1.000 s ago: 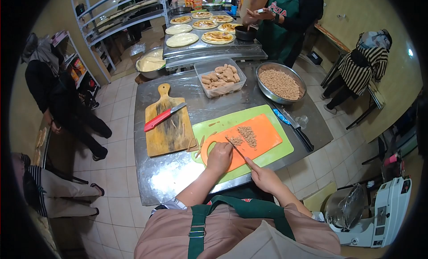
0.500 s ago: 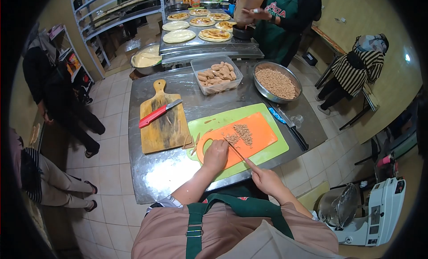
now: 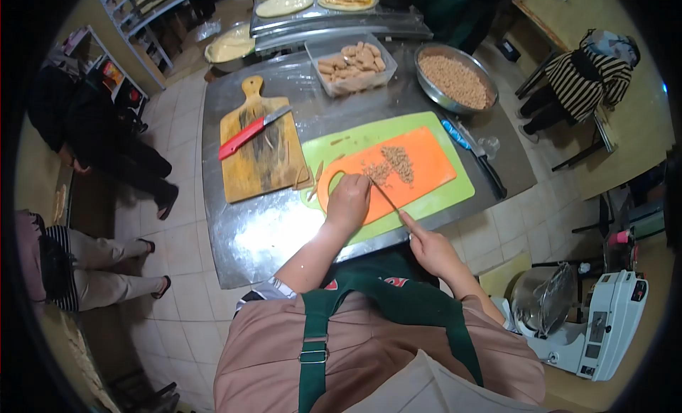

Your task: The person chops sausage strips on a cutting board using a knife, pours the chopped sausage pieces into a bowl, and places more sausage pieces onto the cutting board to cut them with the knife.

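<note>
My right hand (image 3: 432, 252) is wrapped round the handle of a knife (image 3: 387, 198), whose blade points up and left over the orange cutting board (image 3: 430, 164). My left hand (image 3: 349, 200) rests closed on the board beside the blade tip; what its fingers hold, if anything, is hidden. Small chopped brown pieces (image 3: 398, 163) lie just beyond the blade. Under the orange board is a larger green mat (image 3: 455, 189). To the left, a red-handled knife (image 3: 245, 138) lies on a wooden board (image 3: 273, 164).
A plastic box of brown sausage-like pieces (image 3: 352, 66) and a metal bowl of chopped bits (image 3: 458, 80) stand at the back. A blue knife (image 3: 455, 132) and a black-handled knife (image 3: 490, 173) lie right. People stand around; a mixer (image 3: 611, 328) is at lower right.
The view has tilted downward, so the table and its contents sit higher in the frame. My hands keep nearly the same place on the board.
</note>
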{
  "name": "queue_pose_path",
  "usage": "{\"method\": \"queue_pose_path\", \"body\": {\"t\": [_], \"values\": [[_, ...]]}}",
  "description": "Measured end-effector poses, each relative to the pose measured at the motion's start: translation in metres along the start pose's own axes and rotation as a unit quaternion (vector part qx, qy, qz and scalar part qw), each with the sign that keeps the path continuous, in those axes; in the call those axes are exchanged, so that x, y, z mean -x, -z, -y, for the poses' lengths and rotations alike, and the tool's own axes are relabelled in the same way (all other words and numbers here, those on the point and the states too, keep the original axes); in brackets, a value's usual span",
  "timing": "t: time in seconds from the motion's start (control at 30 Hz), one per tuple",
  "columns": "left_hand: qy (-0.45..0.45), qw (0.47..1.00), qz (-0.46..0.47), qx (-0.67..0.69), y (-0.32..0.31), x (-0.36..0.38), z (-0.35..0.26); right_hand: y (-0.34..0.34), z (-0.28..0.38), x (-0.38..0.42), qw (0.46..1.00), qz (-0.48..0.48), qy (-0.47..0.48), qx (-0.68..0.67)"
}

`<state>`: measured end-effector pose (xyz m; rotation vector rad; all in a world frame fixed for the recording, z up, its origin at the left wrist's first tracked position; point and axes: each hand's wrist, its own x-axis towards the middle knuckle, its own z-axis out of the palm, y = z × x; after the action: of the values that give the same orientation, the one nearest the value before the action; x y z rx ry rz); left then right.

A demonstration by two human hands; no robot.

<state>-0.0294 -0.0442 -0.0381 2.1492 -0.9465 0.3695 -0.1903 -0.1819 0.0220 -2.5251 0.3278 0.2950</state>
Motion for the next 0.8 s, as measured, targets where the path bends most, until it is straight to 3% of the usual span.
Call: {"method": "queue_pose_path", "body": {"t": [0.23,0.57,0.8], "values": [[0.007,1.0,0.0,0.011,0.003,0.0,-0.002,0.002,-0.005,0.007,0.997,-0.02,-0.03,0.073],[-0.008,1.0,-0.007,0.015,0.003,-0.002,-0.003,0.006,0.008,0.006,0.999,-0.014,0.021,-0.038],[-0.016,1.0,-0.003,0.012,0.004,-0.003,-0.001,0.003,0.016,-0.024,0.998,0.014,0.003,-0.056]]}}
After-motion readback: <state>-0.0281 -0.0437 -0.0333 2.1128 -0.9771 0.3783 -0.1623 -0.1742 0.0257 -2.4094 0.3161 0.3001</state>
